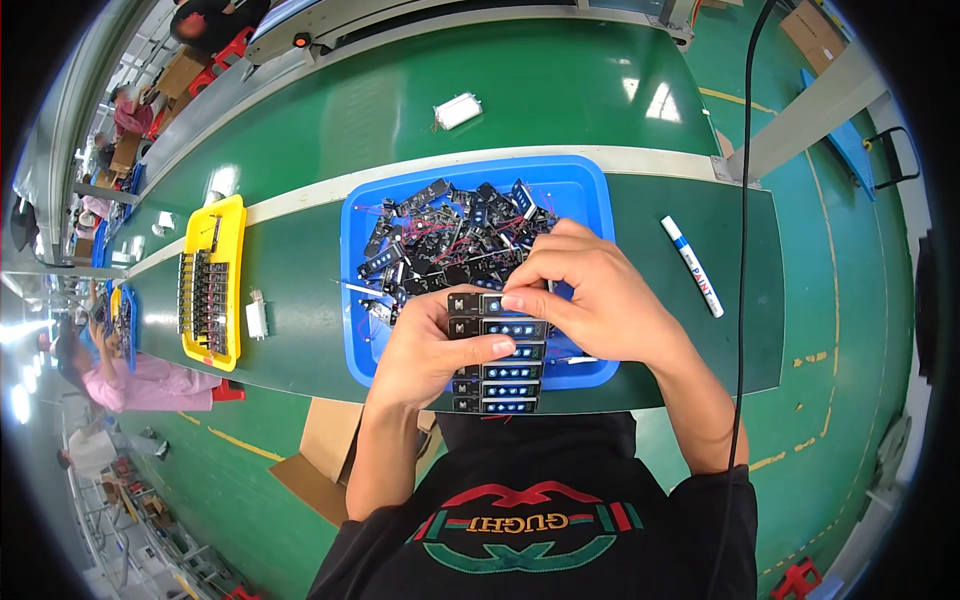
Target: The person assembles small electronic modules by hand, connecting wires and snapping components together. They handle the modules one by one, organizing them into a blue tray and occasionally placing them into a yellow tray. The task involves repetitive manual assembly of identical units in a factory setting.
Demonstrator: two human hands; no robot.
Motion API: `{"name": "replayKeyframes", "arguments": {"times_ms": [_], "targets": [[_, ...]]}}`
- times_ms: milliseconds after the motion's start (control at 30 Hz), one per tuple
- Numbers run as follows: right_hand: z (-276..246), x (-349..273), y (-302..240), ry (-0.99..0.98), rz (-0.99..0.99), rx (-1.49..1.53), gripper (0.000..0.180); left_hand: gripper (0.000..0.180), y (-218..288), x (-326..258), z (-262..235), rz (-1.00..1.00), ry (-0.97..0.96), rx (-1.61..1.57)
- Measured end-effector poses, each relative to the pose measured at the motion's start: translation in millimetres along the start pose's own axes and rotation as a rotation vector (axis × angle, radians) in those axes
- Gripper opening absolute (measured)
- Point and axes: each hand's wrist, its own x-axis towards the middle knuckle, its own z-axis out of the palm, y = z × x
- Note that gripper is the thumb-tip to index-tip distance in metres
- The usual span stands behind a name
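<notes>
My left hand [425,345] holds a stack of small black modules [497,372] with blue lit windows, lined up side by side over the near edge of a blue tray [580,185]. The thumb presses on the stack's middle. My right hand [585,295] grips the top module of the stack with its fingertips. Behind the hands, the tray holds a heap of several loose black modules with red and white wires [450,235].
A yellow tray [228,215] with rows of black parts lies to the left on the green belt. A small white part [257,318] sits between the trays, another white part [457,110] lies farther back. A white marker pen [692,266] rests right of the blue tray. A person in pink sits at far left.
</notes>
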Motion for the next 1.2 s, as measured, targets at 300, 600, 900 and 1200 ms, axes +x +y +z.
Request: {"name": "replayKeyframes", "arguments": {"times_ms": [300, 600, 900, 1200], "targets": [[2.0, -3.6, -4.8, -0.029, 0.047, -0.061, 0.022, 0.014, -0.3, -6.5, 11.1, 0.060, 0.123, 0.233], [7.2, 4.0, 12.6, 0.069, 0.290, 0.280, 0.032, 0.027, -0.3, 4.6, 7.2, -0.005, 0.074, 0.106], [0.9, -1.3, 2.8, 0.014, 0.000, -0.019, 0.020, 0.036, -0.7, 3.9, -1.7, 0.053, -0.033, -0.156], [7.9, 3.9, 15.7, -0.084, 0.381, 0.393, 0.026, 0.017, -7.6, 1.0, 5.2, 0.124, 0.087, 0.213]]}}
